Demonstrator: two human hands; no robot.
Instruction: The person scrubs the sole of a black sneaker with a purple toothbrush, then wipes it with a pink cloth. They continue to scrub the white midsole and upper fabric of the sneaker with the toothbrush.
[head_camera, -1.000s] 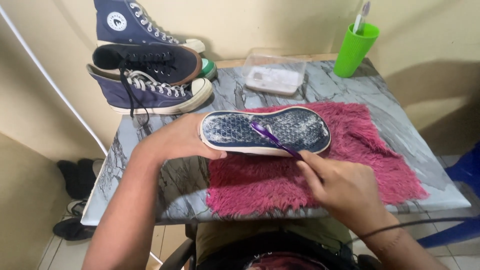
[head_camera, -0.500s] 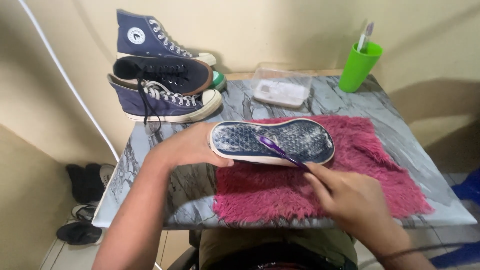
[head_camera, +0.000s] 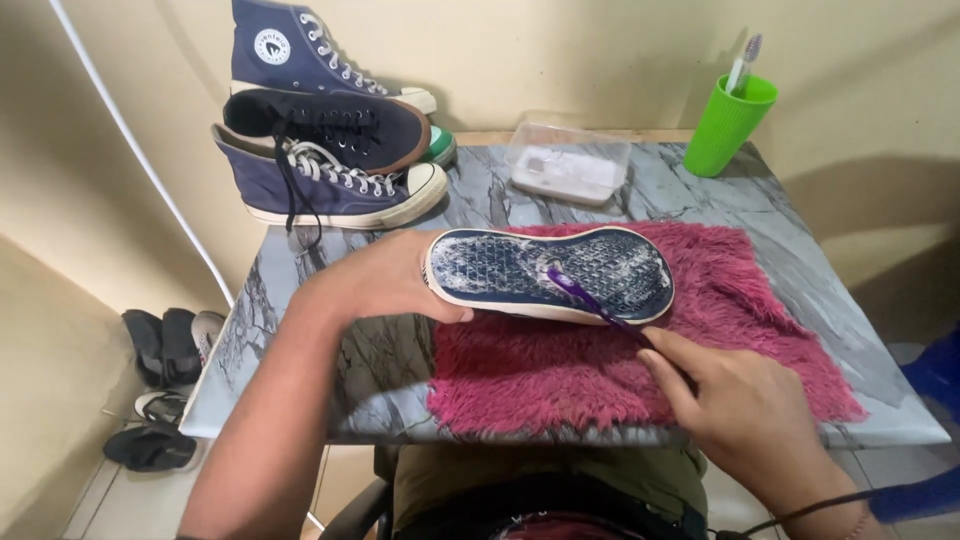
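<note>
A shoe (head_camera: 560, 275) lies sole up on a shaggy pink-red mat (head_camera: 740, 330), its dark patterned sole flecked with white foam. My left hand (head_camera: 390, 280) grips the shoe at its left end and steadies it. My right hand (head_camera: 745, 405) holds a purple toothbrush (head_camera: 585, 295), whose head rests on the middle of the sole.
The mat lies on a small grey marble table (head_camera: 330, 360). Navy high-top sneakers (head_camera: 320, 175) are stacked at the back left. A clear plastic box of white powder (head_camera: 568, 165) and a green cup with a toothbrush (head_camera: 728, 120) stand at the back. Shoes (head_camera: 165, 385) lie on the floor at left.
The toothbrush head has shifted slightly along the sole, and my right hand has moved with it. The left hand still holds the shoe. The camera view has drifted a little.
</note>
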